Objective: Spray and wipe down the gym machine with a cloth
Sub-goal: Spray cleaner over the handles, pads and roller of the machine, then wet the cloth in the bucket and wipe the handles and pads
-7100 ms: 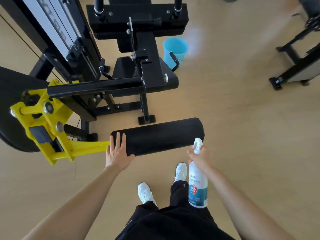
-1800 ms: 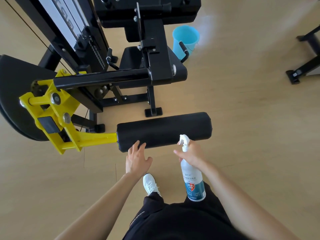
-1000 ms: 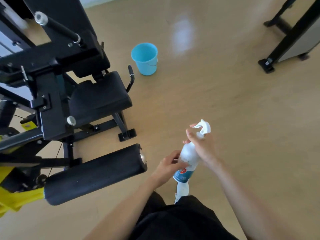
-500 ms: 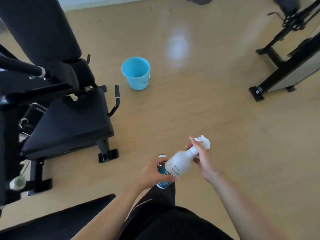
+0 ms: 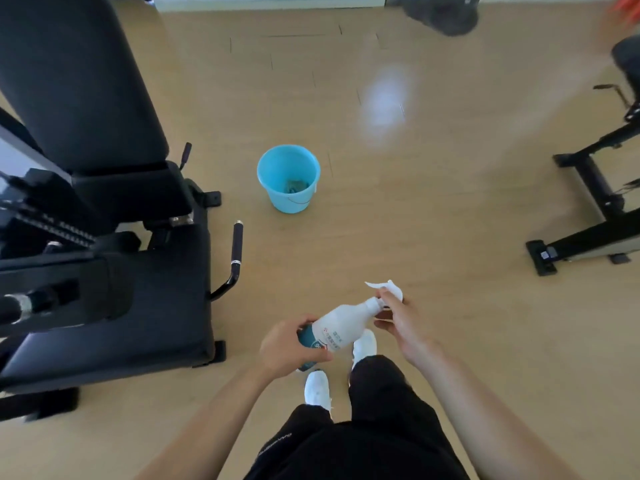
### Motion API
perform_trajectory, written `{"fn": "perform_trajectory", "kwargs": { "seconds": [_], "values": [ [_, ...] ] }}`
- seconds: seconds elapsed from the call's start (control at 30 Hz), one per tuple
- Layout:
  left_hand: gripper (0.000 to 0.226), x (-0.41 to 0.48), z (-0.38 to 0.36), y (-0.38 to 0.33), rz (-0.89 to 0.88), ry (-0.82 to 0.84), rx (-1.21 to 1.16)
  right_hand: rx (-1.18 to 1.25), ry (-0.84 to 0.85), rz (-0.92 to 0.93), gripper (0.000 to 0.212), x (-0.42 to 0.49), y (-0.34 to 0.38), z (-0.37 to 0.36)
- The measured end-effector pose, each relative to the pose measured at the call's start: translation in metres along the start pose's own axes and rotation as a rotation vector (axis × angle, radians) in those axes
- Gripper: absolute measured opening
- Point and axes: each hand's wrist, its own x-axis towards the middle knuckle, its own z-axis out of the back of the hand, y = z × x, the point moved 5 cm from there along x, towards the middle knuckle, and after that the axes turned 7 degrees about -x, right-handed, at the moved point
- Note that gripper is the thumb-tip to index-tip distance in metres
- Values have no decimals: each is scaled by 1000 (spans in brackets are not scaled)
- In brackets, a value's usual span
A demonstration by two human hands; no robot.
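A white spray bottle [image 5: 343,323] with a blue label lies tilted between both hands, nozzle up to the right. My left hand [image 5: 289,348] grips its lower body. My right hand [image 5: 398,320] holds the neck just under the white trigger head. The black gym machine [image 5: 114,271] fills the left side, with its padded seat, tall backrest and a side handle [image 5: 235,258]. A light blue bucket [image 5: 288,178] stands on the floor ahead, with a crumpled greyish cloth [image 5: 296,186] lying in its bottom.
The black base frame of another machine [image 5: 588,223] lies at the right edge. A dark blurred object [image 5: 443,12] sits near the far wall. Wooden floor stretches between the bucket and that frame. My legs and white shoes [image 5: 317,389] are below the bottle.
I have turned right and stepped away from the roller pad, which has left view. My left hand came off the pad onto the bottle. The bucket now sits closer and more central.
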Motion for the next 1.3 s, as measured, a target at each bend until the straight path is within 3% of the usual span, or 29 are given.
{"fn": "perform_trajectory", "kwargs": {
  "seconds": [0.2, 0.5, 0.63, 0.8, 0.9, 1.03, 1.2, 1.3],
  "values": [
    [58, 90, 42, -27, 93, -48, 33, 9, 82, -68, 18, 99, 63, -24],
    [75, 269, 127, -109, 155, -130, 195, -152, 167, -118, 23, 291, 203, -60],
    [71, 351, 163, -133, 181, -131, 175, -187, 187, -64, 15, 370, 267, -84],
    [69, 466, 190, -118, 260, -22, 111, -350, 187, 27, 23, 474, 305, -125],
    [57, 537, 201, -94, 311, 99, 120, -412, 105, 31, 26, 538, 292, -146],
    [49, 634, 228, -47, 349, 94, 179, -463, -7, 22, 44, 640, 215, -160],
    [46, 753, 246, 22, 392, 88, 233, -618, -110, -92, 37, 704, 173, -186],
    [45, 827, 238, 73, 391, 86, 297, -627, -107, -147, 17, 765, 122, -199]
  ]
}}
